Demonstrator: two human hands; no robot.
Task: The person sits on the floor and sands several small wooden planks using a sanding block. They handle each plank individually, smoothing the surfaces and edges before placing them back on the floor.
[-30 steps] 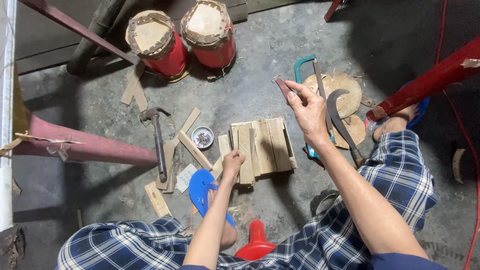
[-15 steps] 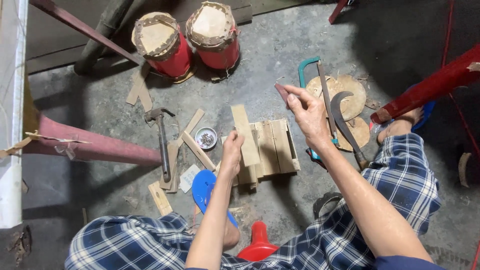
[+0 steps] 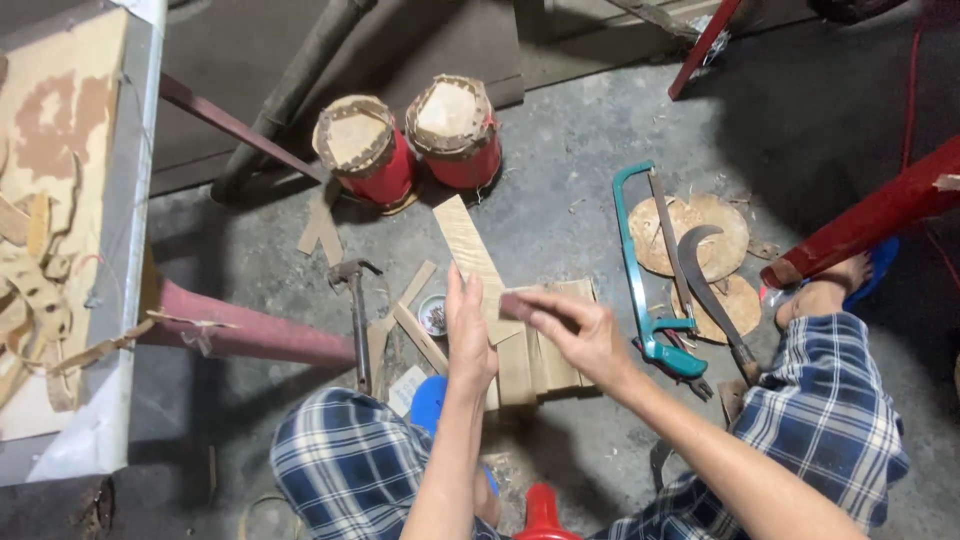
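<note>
Partly the left hand [image 3: 468,340] hides its wood strip [image 3: 466,245]; right hand's [image 3: 585,335] item blurred.

We see bare forearms, no sleeves, blue-and-white plaid trousers [image 3: 350,465] on both legs, and a blue flip-flop [image 3: 880,262] on one bare foot.

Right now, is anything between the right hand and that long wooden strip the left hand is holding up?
Nothing visible blocks it. The left hand holds the long wooden strip tilted above the stack of wood pieces. The right hand, pinching a small dark block, sits right beside the strip with only open air between them.
</note>
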